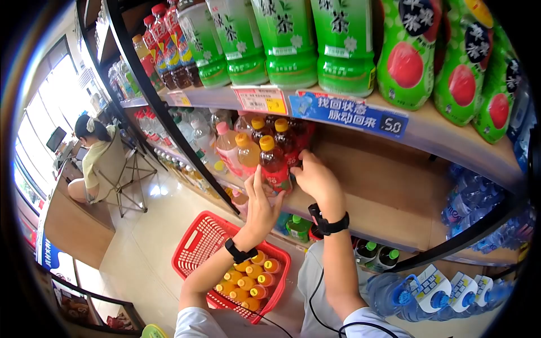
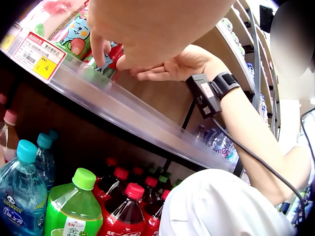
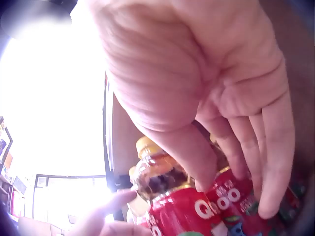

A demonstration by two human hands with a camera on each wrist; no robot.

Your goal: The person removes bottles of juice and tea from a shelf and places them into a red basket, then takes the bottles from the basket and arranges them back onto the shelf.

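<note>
We see two bare forearms reaching out of short white sleeves (image 1: 198,324). Each wrist wears a black strap carrying a small black camera box (image 2: 205,94), on the left hand (image 1: 261,209) and the right hand (image 1: 316,181) alike. A thin black cable (image 1: 315,307) trails from the right wrist.

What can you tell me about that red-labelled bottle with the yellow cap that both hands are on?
The bottle is clear plastic with a yellow cap, dark drink inside and a red Qoo label. It stands upright at the front of the wooden shelf, beside similar bottles. The left hand touches its left side with straight fingers; the right hand touches its right.
</note>
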